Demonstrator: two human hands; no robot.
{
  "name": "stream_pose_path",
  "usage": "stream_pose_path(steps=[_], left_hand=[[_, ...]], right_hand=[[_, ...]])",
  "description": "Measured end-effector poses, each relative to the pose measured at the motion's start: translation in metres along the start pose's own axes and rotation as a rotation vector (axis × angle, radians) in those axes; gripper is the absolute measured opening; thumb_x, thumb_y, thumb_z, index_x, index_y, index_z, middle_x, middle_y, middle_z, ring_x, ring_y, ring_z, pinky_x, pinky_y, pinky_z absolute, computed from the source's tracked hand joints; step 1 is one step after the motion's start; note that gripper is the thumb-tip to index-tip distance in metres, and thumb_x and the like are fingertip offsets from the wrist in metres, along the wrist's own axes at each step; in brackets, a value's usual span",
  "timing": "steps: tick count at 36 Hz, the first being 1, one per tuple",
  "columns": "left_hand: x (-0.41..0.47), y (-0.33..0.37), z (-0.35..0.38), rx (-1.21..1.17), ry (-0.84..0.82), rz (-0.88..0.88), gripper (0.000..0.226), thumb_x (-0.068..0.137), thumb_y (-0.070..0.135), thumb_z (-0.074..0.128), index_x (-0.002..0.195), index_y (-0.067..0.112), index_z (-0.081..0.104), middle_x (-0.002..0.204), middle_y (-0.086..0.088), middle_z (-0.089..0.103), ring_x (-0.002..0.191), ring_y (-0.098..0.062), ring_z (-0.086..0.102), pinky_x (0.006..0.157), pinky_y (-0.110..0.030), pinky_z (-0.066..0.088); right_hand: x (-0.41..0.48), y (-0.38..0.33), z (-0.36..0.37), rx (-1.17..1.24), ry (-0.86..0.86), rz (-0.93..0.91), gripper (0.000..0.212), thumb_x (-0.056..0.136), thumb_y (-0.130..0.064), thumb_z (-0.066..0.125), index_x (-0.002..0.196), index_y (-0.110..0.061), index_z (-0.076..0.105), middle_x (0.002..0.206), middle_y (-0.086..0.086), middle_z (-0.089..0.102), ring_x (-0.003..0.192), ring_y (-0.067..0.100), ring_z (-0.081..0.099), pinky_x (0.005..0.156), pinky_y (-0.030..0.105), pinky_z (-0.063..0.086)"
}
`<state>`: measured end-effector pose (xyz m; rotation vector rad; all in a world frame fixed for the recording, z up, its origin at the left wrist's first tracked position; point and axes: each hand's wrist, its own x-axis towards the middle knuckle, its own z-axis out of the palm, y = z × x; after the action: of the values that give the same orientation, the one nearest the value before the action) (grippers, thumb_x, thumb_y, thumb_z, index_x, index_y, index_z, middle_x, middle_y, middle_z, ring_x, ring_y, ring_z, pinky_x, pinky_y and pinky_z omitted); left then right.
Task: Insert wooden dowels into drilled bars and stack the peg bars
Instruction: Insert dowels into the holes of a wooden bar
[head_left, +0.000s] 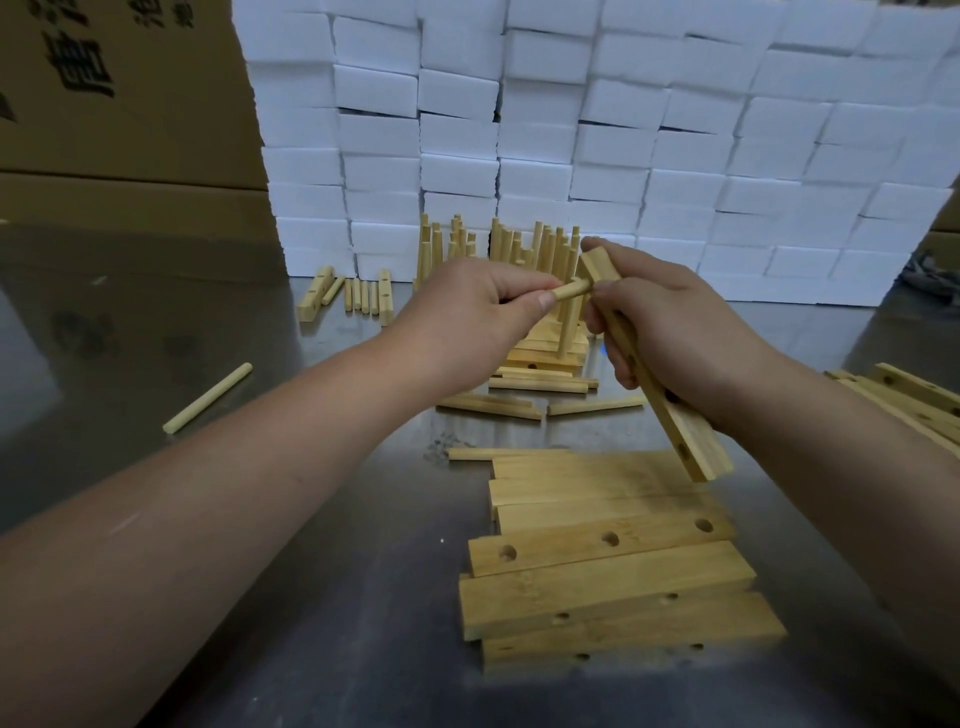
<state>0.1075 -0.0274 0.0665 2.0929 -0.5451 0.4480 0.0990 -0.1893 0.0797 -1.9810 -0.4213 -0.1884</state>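
Note:
My right hand (670, 322) grips a drilled wooden bar (675, 421), tilted with its lower end toward me and two empty holes showing. My left hand (467, 317) pinches a short dowel (571, 290) whose tip meets the bar near its upper end. Behind my hands stands a stack of peg bars (540, 260) with many upright dowels, partly hidden. A pile of drilled bars (613, 577) lies flat on the metal table (311, 597) in front of me.
A loose dowel (208, 397) lies at the left. More dowels and two bars (353, 296) sit by the wall of white foam blocks (571, 130). Thin strips (592, 405) lie mid-table, more bars (904, 400) at the right edge, cardboard boxes (114, 104) at the left.

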Motion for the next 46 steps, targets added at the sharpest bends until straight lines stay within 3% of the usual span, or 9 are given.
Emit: stream_pose_path(steps=[8, 18, 24, 28, 31, 33, 36, 40, 46], left_hand=[[0.004, 0.002, 0.001, -0.239, -0.055, -0.166, 0.019, 0.092, 0.019, 0.054, 0.087, 0.032, 0.067, 0.045, 0.014, 0.048, 0.041, -0.002, 0.037, 0.047, -0.018, 0.033], [0.009, 0.007, -0.013, -0.78, -0.351, -0.512, 0.016, 0.094, 0.013, 0.044, 0.1, 0.008, 0.058, 0.045, 0.006, 0.042, 0.032, 0.0, 0.025, 0.032, -0.011, 0.021], [0.017, 0.007, -0.015, -0.67, -0.187, -0.535, 0.017, 0.095, 0.018, 0.047, 0.09, 0.011, 0.062, 0.046, 0.008, 0.044, 0.032, -0.001, 0.025, 0.032, -0.012, 0.021], [0.024, 0.002, -0.032, -0.624, 0.033, -0.552, 0.015, 0.093, 0.021, 0.051, 0.086, 0.014, 0.061, 0.046, 0.01, 0.051, 0.032, -0.002, 0.026, 0.033, -0.011, 0.023], [0.025, 0.0, -0.04, -0.621, 0.124, -0.587, 0.015, 0.093, 0.024, 0.053, 0.085, 0.014, 0.062, 0.054, 0.007, 0.062, 0.032, -0.003, 0.03, 0.036, -0.011, 0.029], [0.025, 0.0, -0.042, -0.677, 0.15, -0.616, 0.025, 0.094, 0.029, 0.047, 0.087, 0.011, 0.063, 0.064, 0.001, 0.07, 0.032, -0.004, 0.034, 0.039, -0.011, 0.035], [0.028, -0.004, -0.042, -0.752, 0.245, -0.674, 0.043, 0.097, 0.034, 0.034, 0.092, 0.004, 0.065, 0.072, -0.008, 0.072, 0.033, -0.008, 0.038, 0.041, -0.015, 0.041], [0.024, -0.016, -0.032, -0.525, 0.268, -0.659, 0.036, 0.096, 0.027, 0.037, 0.085, 0.007, 0.065, 0.067, -0.003, 0.07, 0.034, -0.007, 0.044, 0.043, -0.016, 0.043], [0.008, -0.035, -0.003, 0.582, -0.307, -0.138, 0.017, 0.088, 0.029, 0.058, 0.1, 0.028, 0.071, 0.094, 0.015, 0.064, 0.071, 0.004, 0.047, 0.07, -0.021, 0.038]], right_hand=[[-0.001, 0.002, 0.0, -0.011, 0.016, 0.009, 0.048, 0.094, -0.016, 0.038, 0.14, -0.031, 0.039, 0.071, -0.001, 0.05, 0.046, 0.014, 0.043, 0.043, 0.024, 0.042], [-0.001, -0.003, -0.004, -0.016, -0.021, -0.023, 0.047, 0.096, -0.018, 0.041, 0.14, -0.033, 0.039, 0.074, -0.002, 0.052, 0.051, 0.015, 0.043, 0.047, 0.026, 0.041], [0.004, -0.003, -0.013, -0.025, -0.123, 0.079, 0.046, 0.096, -0.03, 0.044, 0.141, -0.024, 0.038, 0.086, 0.001, 0.065, 0.054, 0.011, 0.052, 0.049, 0.026, 0.047], [0.005, -0.002, -0.016, -0.206, -0.064, 0.061, 0.018, 0.097, -0.031, 0.042, 0.099, -0.023, 0.058, 0.079, -0.001, 0.064, 0.056, 0.011, 0.053, 0.053, 0.025, 0.046], [0.008, -0.001, -0.013, -0.241, -0.002, 0.025, 0.028, 0.096, -0.03, 0.042, 0.074, -0.018, 0.054, 0.059, -0.009, 0.06, 0.046, 0.005, 0.046, 0.048, 0.018, 0.04], [0.009, 0.0, -0.013, -0.234, 0.03, 0.031, 0.033, 0.096, -0.029, 0.042, 0.068, -0.016, 0.052, 0.048, -0.011, 0.055, 0.04, 0.003, 0.042, 0.044, 0.015, 0.036], [0.012, 0.002, -0.014, -0.139, 0.08, 0.075, 0.029, 0.096, -0.026, 0.042, 0.073, -0.014, 0.054, 0.064, -0.002, 0.054, 0.051, 0.013, 0.042, 0.051, 0.025, 0.035], [0.016, 0.003, -0.016, 0.016, 0.211, 0.212, 0.029, 0.097, -0.025, 0.041, 0.075, -0.012, 0.054, 0.068, 0.001, 0.053, 0.051, 0.014, 0.042, 0.05, 0.025, 0.037], [0.017, 0.003, -0.017, 0.311, 0.262, 0.34, 0.024, 0.099, -0.024, 0.04, 0.085, -0.012, 0.056, 0.064, 0.0, 0.056, 0.037, 0.008, 0.046, 0.038, 0.016, 0.039]])
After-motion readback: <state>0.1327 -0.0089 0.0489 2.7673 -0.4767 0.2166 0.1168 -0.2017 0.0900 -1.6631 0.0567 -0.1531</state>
